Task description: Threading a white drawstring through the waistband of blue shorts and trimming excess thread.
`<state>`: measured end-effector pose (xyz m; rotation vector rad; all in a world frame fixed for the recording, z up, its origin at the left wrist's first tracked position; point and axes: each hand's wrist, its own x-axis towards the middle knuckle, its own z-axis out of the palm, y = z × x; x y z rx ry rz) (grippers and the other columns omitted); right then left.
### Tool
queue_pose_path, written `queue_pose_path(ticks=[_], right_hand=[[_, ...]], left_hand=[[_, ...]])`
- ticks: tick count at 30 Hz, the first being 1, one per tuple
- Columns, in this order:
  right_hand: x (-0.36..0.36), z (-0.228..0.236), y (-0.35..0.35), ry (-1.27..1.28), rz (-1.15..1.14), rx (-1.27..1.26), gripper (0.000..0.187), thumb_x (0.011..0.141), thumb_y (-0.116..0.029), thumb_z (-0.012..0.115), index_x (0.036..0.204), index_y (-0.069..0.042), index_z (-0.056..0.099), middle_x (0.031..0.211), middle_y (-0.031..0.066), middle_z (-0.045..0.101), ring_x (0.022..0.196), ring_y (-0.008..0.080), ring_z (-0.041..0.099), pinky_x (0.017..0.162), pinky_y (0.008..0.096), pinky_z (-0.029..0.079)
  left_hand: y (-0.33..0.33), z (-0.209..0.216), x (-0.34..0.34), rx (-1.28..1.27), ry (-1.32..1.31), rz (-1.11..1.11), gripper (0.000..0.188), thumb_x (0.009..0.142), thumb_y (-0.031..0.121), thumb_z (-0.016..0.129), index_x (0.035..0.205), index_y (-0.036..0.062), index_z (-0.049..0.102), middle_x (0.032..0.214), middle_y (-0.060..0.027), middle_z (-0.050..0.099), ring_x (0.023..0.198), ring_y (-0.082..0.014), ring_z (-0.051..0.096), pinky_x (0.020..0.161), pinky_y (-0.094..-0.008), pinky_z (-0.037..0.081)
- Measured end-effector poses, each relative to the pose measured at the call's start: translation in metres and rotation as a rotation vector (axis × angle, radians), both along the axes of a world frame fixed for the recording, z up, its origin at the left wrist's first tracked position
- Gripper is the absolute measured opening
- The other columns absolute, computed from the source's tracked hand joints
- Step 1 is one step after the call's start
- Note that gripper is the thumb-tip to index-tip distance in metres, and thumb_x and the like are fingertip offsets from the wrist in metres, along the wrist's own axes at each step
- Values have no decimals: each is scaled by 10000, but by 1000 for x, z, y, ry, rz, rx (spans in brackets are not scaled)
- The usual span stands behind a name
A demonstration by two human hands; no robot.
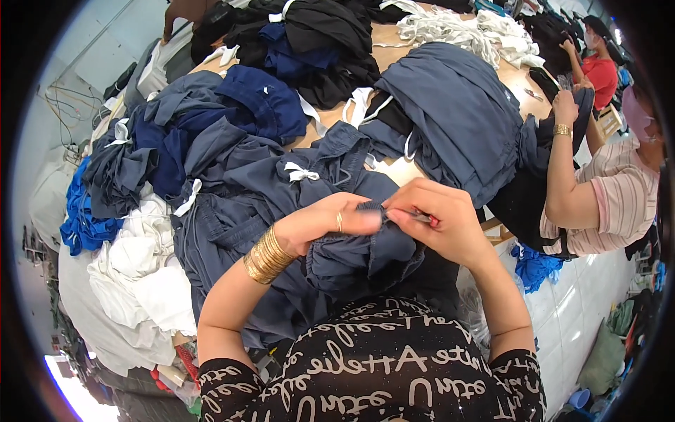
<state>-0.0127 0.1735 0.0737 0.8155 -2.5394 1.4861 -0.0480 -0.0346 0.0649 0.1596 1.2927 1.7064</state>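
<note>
In front of my chest my left hand (336, 221) is closed on the gathered edge of a dark grey garment (358, 264), thumb on top. My right hand (437, 219) meets it there, its fingertips pinched at the same edge. Tucked in my right palm is a small dark tool with a red tip (427, 219); its kind is mostly hidden by my fingers. The garment hangs bunched below both hands. More dark grey garments (239, 225) lie heaped just beyond, one with a white tied drawstring (301, 171).
A tall folded grey pile (457, 112) stands right of centre. White cloth (144, 260) hangs at the left table edge. Navy (264, 102) and black garments (323, 35) lie farther back, near white strips (467, 35). A co-worker in a striped top (608, 204) handles dark cloth at right.
</note>
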Motion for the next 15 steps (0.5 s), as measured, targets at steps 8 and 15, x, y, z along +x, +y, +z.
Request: queue_pose_path(ticks=[8,15], right_hand=[[-14,4,-6,-56,45,-67,39,792,2,600,804,-6,564,881,63,567,748,134,548,652,232,425],[-17,-18,-7,-429,25,-319,179,813,-43,586,978,-7,527,1009,46,576,976,137,543,779,255,423]], left_hand=[[-9,3,-13,-207,149,-162,399,733,181,691,1049,-28,564,875,8,579,831,-47,511,751,-187,399],[-2,20,-17,-332,249,-37,285,826,256,630,886,-22,643,820,-3,600,777,-48,505,701,-189,394]])
